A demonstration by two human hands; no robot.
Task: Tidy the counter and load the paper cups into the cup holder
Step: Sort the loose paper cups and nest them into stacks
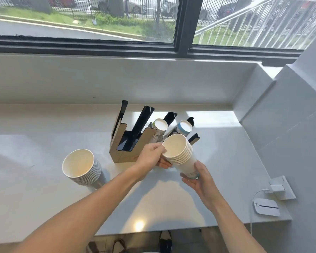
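Head view: both hands, left [150, 156] and right [199, 177], grip a cup stack [181, 152] at centre; holder [135, 141] just behind.

A wide dark-framed window [182, 24] runs along the back, above a white sill ledge [117, 79]. At the right edge of the counter, a small white flat rounded device [266, 206] lies near a white wall socket plate [283, 189]. A white charger plug [275, 188] sits in that plate, and a thin white cable [257, 193] curves from it toward the device.
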